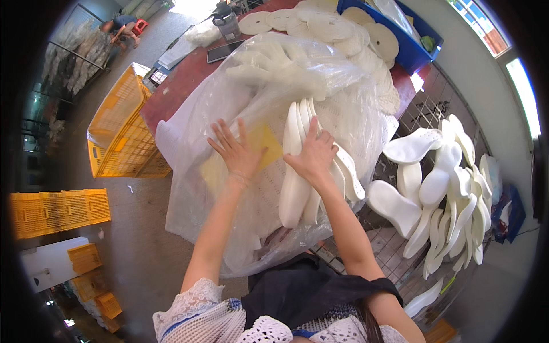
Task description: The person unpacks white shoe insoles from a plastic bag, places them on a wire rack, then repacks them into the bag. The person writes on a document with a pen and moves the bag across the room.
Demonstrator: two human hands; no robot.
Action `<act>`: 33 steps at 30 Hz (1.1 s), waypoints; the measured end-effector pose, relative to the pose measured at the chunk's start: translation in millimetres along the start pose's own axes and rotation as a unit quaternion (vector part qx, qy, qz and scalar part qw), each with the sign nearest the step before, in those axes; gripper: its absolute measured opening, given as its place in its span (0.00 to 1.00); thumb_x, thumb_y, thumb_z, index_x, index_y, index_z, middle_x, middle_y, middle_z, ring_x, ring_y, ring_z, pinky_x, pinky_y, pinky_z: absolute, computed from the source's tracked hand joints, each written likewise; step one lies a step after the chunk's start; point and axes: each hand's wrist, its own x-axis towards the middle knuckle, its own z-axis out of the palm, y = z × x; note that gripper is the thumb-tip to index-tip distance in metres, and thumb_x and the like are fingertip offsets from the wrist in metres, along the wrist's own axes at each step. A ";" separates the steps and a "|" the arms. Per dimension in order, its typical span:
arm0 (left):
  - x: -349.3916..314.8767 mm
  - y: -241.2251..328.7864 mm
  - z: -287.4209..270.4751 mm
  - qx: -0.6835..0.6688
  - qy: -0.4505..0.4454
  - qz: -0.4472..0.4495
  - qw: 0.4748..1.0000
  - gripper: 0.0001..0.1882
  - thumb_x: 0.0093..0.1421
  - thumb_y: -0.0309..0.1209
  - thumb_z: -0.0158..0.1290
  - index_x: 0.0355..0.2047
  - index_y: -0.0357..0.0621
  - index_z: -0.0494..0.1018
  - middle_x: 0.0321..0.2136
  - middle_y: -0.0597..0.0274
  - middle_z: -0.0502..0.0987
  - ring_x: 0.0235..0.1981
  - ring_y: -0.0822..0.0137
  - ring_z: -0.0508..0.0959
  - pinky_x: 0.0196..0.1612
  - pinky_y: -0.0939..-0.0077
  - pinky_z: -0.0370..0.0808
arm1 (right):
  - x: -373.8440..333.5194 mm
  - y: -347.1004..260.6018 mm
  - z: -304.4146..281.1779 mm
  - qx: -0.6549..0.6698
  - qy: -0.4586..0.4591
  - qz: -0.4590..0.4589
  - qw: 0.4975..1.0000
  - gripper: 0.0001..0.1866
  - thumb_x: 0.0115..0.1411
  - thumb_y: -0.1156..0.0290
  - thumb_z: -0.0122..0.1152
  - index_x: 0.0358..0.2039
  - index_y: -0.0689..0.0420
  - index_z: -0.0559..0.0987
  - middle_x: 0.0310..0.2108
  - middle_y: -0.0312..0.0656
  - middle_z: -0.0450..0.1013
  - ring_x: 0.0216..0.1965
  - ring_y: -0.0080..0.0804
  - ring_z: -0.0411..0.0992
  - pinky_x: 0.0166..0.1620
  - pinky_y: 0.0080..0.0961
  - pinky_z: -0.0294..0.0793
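Observation:
My left hand (236, 151) lies flat with its fingers spread on a clear plastic bag (194, 166), beside a yellow sheet (267, 147). Under my right hand (313, 155) is a row of white insole-shaped pieces (293, 197), leaning close together on the bag. The right hand rests on top of them, index finger stretched forward and thumb out to the left; it does not wrap round any piece. More pale pieces (274, 71) show hazily through the plastic farther back.
Several white insole-shaped pieces (440, 188) hang in a cluster on the right. Pale round discs (331, 26) are piled behind the bag, by a blue bin (409, 51). A phone (224, 51) and bottle (227, 26) stand on the red table (157, 108). Yellow crates (123, 137) stand left; a person (121, 28) sits beyond.

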 end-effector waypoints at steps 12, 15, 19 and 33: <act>69.2 -42.0 -89.3 0.000 -0.099 0.014 0.995 0.23 0.49 0.25 0.50 0.48 0.53 0.69 0.32 0.59 0.75 0.29 0.54 0.78 0.28 0.66 0.75 | 114.0 -135.2 -12.7 0.021 -0.016 -0.409 0.912 0.37 0.40 0.48 0.66 0.48 0.57 0.72 0.50 0.49 0.67 0.54 0.45 0.63 0.55 0.49 0.60; 64.4 -53.8 -104.9 -0.487 -0.258 0.103 0.828 0.25 0.48 0.25 0.50 0.50 0.48 0.68 0.36 0.57 0.77 0.26 0.56 0.78 0.27 0.67 0.76 | 148.9 -134.2 45.3 -0.050 -0.030 -0.368 0.928 0.30 0.44 0.53 0.64 0.47 0.55 0.73 0.50 0.47 0.68 0.53 0.44 0.64 0.55 0.47 0.60; 103.4 -91.7 -75.2 -0.829 -0.236 -0.145 0.486 0.22 0.55 0.34 0.52 0.49 0.39 0.68 0.37 0.59 0.75 0.36 0.65 0.75 0.38 0.68 0.75 | 135.5 -115.1 39.2 -0.024 -0.168 -0.285 0.943 0.22 0.49 0.60 0.62 0.45 0.53 0.74 0.49 0.45 0.69 0.53 0.42 0.65 0.56 0.46 0.60; 6.1 150.8 -87.5 -0.712 -0.533 0.098 0.446 0.13 0.65 0.31 0.44 0.46 0.36 0.70 0.39 0.57 0.76 0.40 0.67 0.77 0.43 0.75 0.72 | 14.7 347.8 -82.0 0.338 0.303 0.171 0.874 0.19 0.50 0.73 0.55 0.42 0.68 0.75 0.31 0.49 0.77 0.34 0.41 0.76 0.42 0.34 0.72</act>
